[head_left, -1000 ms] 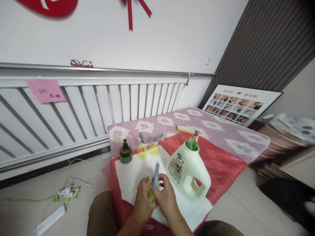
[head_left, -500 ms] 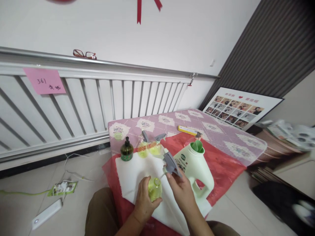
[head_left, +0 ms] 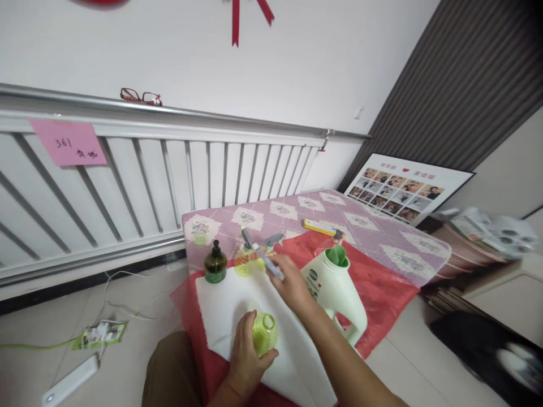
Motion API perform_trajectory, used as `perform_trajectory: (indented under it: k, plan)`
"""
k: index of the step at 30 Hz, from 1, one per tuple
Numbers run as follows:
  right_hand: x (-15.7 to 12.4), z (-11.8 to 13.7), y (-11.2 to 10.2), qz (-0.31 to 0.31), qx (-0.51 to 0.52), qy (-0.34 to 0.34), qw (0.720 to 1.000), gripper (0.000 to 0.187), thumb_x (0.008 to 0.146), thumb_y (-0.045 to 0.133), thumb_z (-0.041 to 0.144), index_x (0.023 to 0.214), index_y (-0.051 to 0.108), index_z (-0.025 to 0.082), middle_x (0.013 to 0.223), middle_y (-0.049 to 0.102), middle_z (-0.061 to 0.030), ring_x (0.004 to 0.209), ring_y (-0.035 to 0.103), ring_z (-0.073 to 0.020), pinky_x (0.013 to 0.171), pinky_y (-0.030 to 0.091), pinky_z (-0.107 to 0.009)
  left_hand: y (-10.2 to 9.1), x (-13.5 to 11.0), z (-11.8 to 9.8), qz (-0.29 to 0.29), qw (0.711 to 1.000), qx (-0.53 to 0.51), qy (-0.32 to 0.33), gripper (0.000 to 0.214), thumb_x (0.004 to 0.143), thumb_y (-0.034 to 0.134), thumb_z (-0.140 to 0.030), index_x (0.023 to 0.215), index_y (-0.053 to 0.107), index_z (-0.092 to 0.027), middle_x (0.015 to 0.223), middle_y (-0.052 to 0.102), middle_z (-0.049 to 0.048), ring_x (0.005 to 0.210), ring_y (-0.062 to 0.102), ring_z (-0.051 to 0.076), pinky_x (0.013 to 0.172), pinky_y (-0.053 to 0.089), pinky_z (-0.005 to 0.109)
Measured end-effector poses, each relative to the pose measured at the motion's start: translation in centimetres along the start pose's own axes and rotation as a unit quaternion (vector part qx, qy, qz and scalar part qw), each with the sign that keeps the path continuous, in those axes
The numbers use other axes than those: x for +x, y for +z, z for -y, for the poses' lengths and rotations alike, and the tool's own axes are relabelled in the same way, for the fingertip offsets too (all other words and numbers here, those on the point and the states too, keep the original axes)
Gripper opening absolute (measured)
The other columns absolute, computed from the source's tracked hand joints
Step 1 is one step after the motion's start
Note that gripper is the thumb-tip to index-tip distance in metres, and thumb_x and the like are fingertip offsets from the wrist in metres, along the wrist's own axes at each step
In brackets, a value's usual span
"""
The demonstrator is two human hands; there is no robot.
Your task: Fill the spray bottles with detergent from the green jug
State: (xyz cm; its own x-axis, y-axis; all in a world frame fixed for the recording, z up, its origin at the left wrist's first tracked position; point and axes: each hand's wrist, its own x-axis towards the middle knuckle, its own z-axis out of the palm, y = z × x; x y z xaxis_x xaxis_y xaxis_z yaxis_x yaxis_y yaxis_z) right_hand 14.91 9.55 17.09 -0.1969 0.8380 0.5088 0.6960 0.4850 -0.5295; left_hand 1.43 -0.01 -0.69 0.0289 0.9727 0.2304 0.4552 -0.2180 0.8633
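Note:
My left hand point(head_left: 246, 353) is wrapped round a small round yellow-green bottle point(head_left: 264, 333) whose neck is uncapped, holding it over the white cloth point(head_left: 224, 316). My right hand point(head_left: 292, 285) reaches forward over the cloth, fingers closed on a grey spray head point(head_left: 271, 265) with its thin tube. Just beyond it stand two more yellow-green spray bottles point(head_left: 244, 263) and a dark green pump bottle point(head_left: 215, 264). A large pale green detergent jug point(head_left: 339, 294) with its mouth uncapped stands right of my right hand.
The low table has a pink patterned cover point(head_left: 373, 237) and a red sheet point(head_left: 382, 282). A yellow flat item point(head_left: 319, 227) lies farther back. A white radiator point(head_left: 148, 181) with a pink note and red glasses point(head_left: 139, 96) lines the wall. A framed photo collage point(head_left: 403, 186) leans at right. A power strip point(head_left: 70, 384) lies on the floor.
My right hand pulled the grey spray head off the small bottle and carried it forward toward the back bottles. My left hand kept the bottle, which now shows its bare neck.

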Motion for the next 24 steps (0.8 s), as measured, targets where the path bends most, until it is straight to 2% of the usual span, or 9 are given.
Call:
perform_trajectory:
  k: [3, 6, 8, 11, 14, 17, 20, 24]
  plan:
    - [-0.4, -2.5, 3.6, 0.094, -0.04, -0.029, 0.994, 0.033, 0.076, 0.06, 0.003, 0.103, 0.064, 0.022, 0.101, 0.066, -0.0064, 0.097, 0.059, -0.0212, 0.087, 0.049, -0.035, 0.0, 0.0, 0.0, -0.002, 1.0, 0.005, -0.005, 0.08, 0.06, 0.068, -0.022, 0.133, 0.038, -0.007, 0.136, 0.049, 0.0197, 0.13, 0.045, 0.032, 0.112, 0.037, 0.048]
    - [-1.4, -4.4, 6.1, 0.157, -0.079, -0.037, 0.984, 0.021, 0.082, 0.061, 0.008, 0.101, 0.065, 0.019, 0.1, 0.066, -0.0054, 0.097, 0.06, -0.0205, 0.084, 0.05, -0.037, 0.0, 0.0, 0.1, 0.001, 1.0, 0.009, -0.012, 0.081, 0.059, 0.069, -0.023, 0.133, 0.04, -0.008, 0.136, 0.05, 0.019, 0.13, 0.045, 0.032, 0.111, 0.037, 0.047]
    - [-2.1, -5.2, 7.3, 0.182, -0.1, -0.035, 0.978, 0.013, 0.088, 0.061, 0.018, 0.101, 0.064, 0.017, 0.104, 0.065, -0.0042, 0.097, 0.061, -0.02, 0.084, 0.051, -0.04, 0.0, -0.1, 0.3, 0.003, 1.0, 0.008, -0.012, 0.082, 0.059, 0.07, -0.025, 0.134, 0.04, -0.01, 0.136, 0.049, 0.0185, 0.13, 0.045, 0.033, 0.111, 0.037, 0.047]
    - [-2.9, -5.7, 8.7, 0.201, -0.119, -0.025, 0.972, 0.018, 0.092, 0.059, 0.029, 0.105, 0.063, 0.017, 0.111, 0.064, -0.0046, 0.099, 0.062, -0.0201, 0.085, 0.052, -0.042, 0.1, -0.2, 0.6, -0.004, 1.0, 0.007, -0.005, 0.083, 0.06, 0.07, -0.026, 0.135, 0.037, -0.011, 0.136, 0.049, 0.0179, 0.13, 0.045, 0.032, 0.111, 0.037, 0.048]
    - [-3.6, -6.0, 9.6, 0.205, -0.117, -0.011, 0.972, 0.022, 0.091, 0.06, 0.03, 0.109, 0.062, 0.017, 0.113, 0.064, -0.0052, 0.101, 0.062, -0.021, 0.086, 0.053, -0.043, 0.3, -0.2, 0.9, -0.016, 1.0, 0.004, 0.008, 0.084, 0.061, 0.069, -0.024, 0.136, 0.034, -0.011, 0.136, 0.048, 0.0187, 0.129, 0.045, 0.032, 0.11, 0.037, 0.048]
    - [-4.5, -6.0, 9.2, 0.183, -0.101, 0.003, 0.978, 0.023, 0.088, 0.061, 0.019, 0.111, 0.062, 0.017, 0.118, 0.063, -0.0074, 0.107, 0.061, -0.0229, 0.091, 0.051, -0.044, 0.5, -0.2, 1.0, -0.022, 1.0, 0.003, 0.019, 0.085, 0.061, 0.069, -0.024, 0.137, 0.032, -0.011, 0.136, 0.048, 0.0196, 0.129, 0.046, 0.033, 0.11, 0.038, 0.049]
    - [-5.9, -5.2, 7.0, 0.134, -0.078, 0.023, 0.988, 0.034, 0.083, 0.056, 0.005, 0.114, 0.062, 0.016, 0.12, 0.062, -0.0116, 0.113, 0.059, -0.0232, 0.097, 0.049, -0.039, 0.6, -0.2, 1.0, -0.024, 1.0, 0.007, 0.014, 0.085, 0.059, 0.07, -0.022, 0.136, 0.034, -0.011, 0.135, 0.049, 0.0191, 0.128, 0.046, 0.033, 0.11, 0.038, 0.049]
    - [-8.7, -2.8, 3.1, 0.064, -0.05, 0.044, 0.996, 0.03, 0.091, 0.046, 0.014, 0.117, 0.058, 0.019, 0.115, 0.064, -0.0122, 0.109, 0.061, -0.0225, 0.094, 0.051, -0.039, 0.6, -0.3, 1.1, -0.023, 1.0, 0.007, 0.0, 0.085, 0.058, 0.07, -0.02, 0.135, 0.037, -0.011, 0.136, 0.049, 0.0185, 0.129, 0.046, 0.033, 0.109, 0.039, 0.047]
